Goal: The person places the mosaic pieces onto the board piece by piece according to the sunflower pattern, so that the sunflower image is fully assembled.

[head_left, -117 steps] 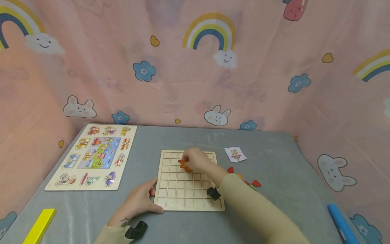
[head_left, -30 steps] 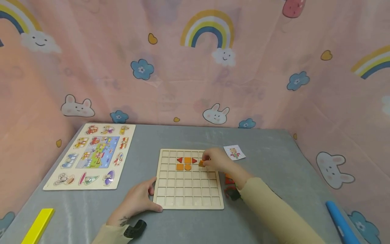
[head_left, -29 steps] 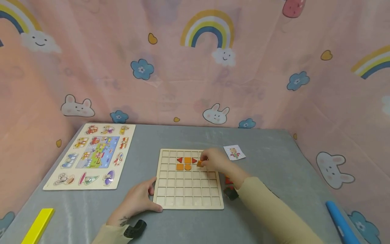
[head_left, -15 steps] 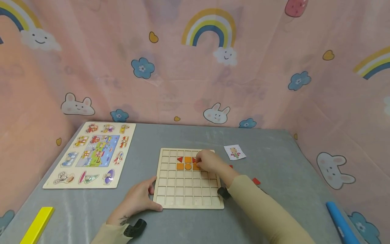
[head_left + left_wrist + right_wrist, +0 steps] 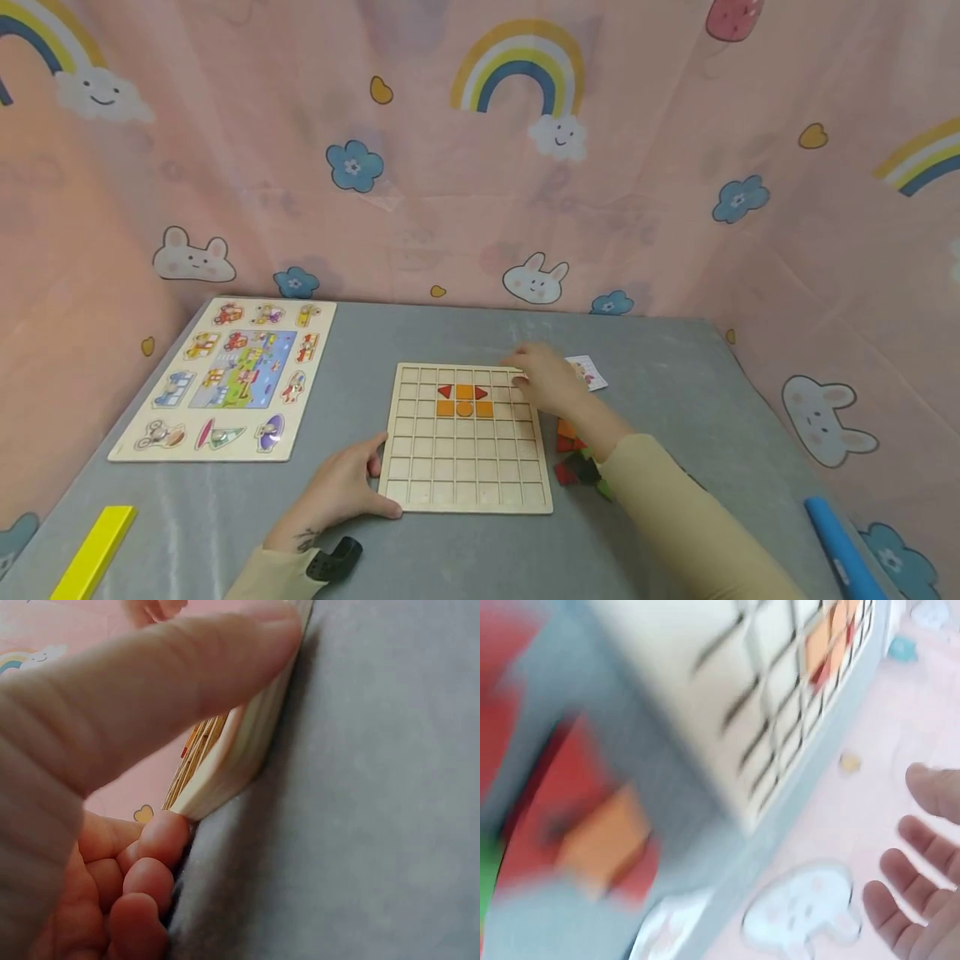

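A wooden grid board [image 5: 465, 467] lies in front of me. On its upper rows sit two red triangles [image 5: 446, 391] flanking an orange square [image 5: 465, 392]. Just below is an orange circle [image 5: 465, 409] between two more orange squares [image 5: 484, 409]. My left hand [image 5: 345, 487] holds the board's near left corner, thumb [image 5: 187, 667] along the front edge and curled fingers [image 5: 148, 881] against the left side. Over the far right corner hovers my right hand [image 5: 551, 379], its fingers [image 5: 919, 870] loosely spread and holding nothing. It partly covers a small picture card [image 5: 590, 372].
Loose red, orange and green pieces [image 5: 567, 435] lie right of the board, partly hidden by the right wrist. A picture puzzle board [image 5: 311, 392] is at the back left. A yellow bar [image 5: 93, 550] and a blue object [image 5: 836, 542] lie near the sides.
My right hand set an orange square to the right of the orange circle, let go and moved right and away. Earlier it also laid the other pieces. The left hand stays put.
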